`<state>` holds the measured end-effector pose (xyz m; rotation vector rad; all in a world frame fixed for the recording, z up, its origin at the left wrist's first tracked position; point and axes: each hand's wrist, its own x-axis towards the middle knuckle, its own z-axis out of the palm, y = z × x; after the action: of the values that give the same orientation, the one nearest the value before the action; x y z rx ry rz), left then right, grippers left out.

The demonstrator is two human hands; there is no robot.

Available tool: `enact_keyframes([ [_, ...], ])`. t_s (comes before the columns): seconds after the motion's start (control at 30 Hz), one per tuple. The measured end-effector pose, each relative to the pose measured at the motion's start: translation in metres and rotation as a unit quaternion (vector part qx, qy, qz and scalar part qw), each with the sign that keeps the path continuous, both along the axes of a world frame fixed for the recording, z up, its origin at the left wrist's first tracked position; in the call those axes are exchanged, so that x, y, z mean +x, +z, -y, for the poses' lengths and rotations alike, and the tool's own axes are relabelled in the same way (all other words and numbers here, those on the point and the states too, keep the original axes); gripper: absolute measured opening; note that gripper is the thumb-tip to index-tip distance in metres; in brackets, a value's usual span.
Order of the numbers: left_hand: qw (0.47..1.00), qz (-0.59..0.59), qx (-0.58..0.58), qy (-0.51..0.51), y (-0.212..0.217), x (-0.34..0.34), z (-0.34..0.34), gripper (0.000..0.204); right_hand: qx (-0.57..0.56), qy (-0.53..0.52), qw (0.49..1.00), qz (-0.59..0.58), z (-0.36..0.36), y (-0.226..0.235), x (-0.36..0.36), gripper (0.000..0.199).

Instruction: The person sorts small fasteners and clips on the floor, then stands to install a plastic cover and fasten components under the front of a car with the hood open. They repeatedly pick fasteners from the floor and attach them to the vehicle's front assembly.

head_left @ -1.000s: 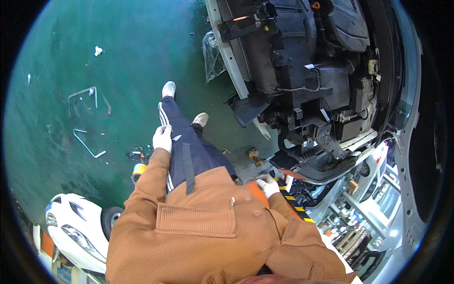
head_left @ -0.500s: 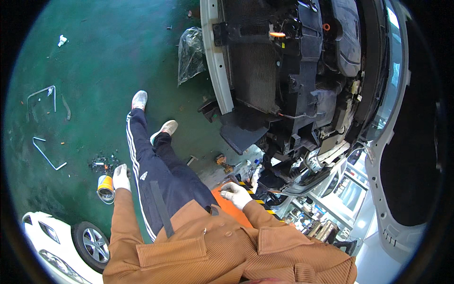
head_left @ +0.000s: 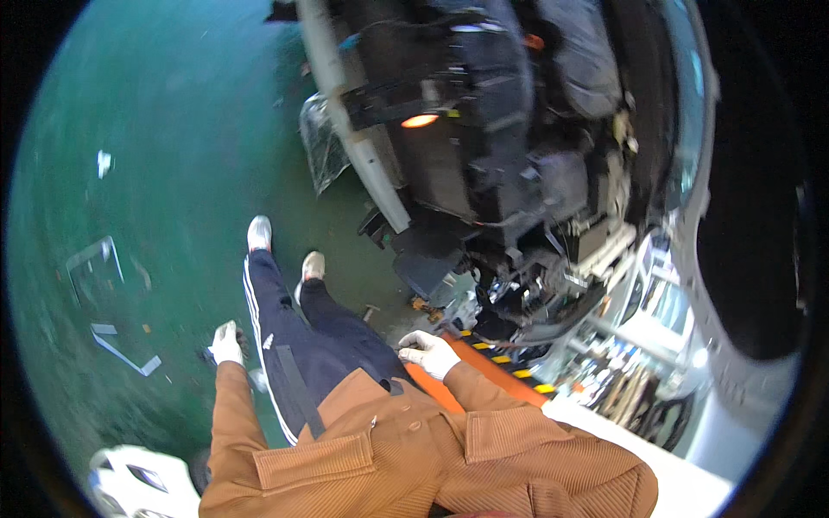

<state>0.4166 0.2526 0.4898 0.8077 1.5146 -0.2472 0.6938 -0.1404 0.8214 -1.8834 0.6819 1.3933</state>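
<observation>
The green floor (head_left: 173, 155) is the biggest thing here, and it fills the whole left side from seven o'clock up to eleven o'clock. Next comes the big dark machine (head_left: 518, 173), maybe the open front of a car, which sits from twelve to three o'clock with black parts, wires and a small orange light (head_left: 420, 121) inside. A pale bar (head_left: 363, 155) runs along its left edge. The person stands close to it, most likely so the parts are easy to reach. Their brown jacket (head_left: 389, 457) fills six o'clock, and their dark striped trousers (head_left: 294, 345) point up toward white shoes (head_left: 259, 233) near the middle. An orange thing with black and yellow stripes (head_left: 484, 367) lies at about five o'clock, just beside the right hand (head_left: 429, 352). That hand wears a white glove and looks loosely curled, reaching toward the machine, but I cannot tell if it holds anything. The left hand (head_left: 226, 344), gloved too, hangs low at seven o'clock with something small and dark under it; it is too blurry to tell if it grips it. Thin pale strips (head_left: 121, 352) lie on the floor at eight o'clock.
</observation>
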Motion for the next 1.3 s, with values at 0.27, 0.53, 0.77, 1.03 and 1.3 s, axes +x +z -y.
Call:
enact_keyframes([
  [0.27, 0.981, 0.072, 0.058, -0.169, 0.060, 0.202, -0.091, 0.031, 0.013, 0.035, 0.976, 0.216, 0.024, 0.063, -0.001, 0.031],
  [0.53, 0.876, 0.334, 0.097, -0.335, 0.254, 0.415, 0.033, 0.023, 0.189, -0.164, 0.916, 0.313, 0.111, 0.122, 0.013, 0.024],
  [0.77, 0.708, 0.472, 0.233, -0.471, 0.432, 0.444, 0.322, 0.025, 0.195, -0.130, 0.803, 0.548, 0.308, 0.176, 0.044, 0.019],
  [1.03, 0.255, 0.561, 0.421, -0.666, 0.497, 0.490, 0.623, 0.076, -0.184, -0.091, 0.695, 0.689, 0.577, 0.207, 0.180, 0.023],
  [1.3, 0.138, 0.416, 0.473, -0.764, 0.484, 0.539, 0.726, 0.097, -0.211, -0.176, 0.660, 0.699, 0.630, 0.176, 0.262, 0.027],
])
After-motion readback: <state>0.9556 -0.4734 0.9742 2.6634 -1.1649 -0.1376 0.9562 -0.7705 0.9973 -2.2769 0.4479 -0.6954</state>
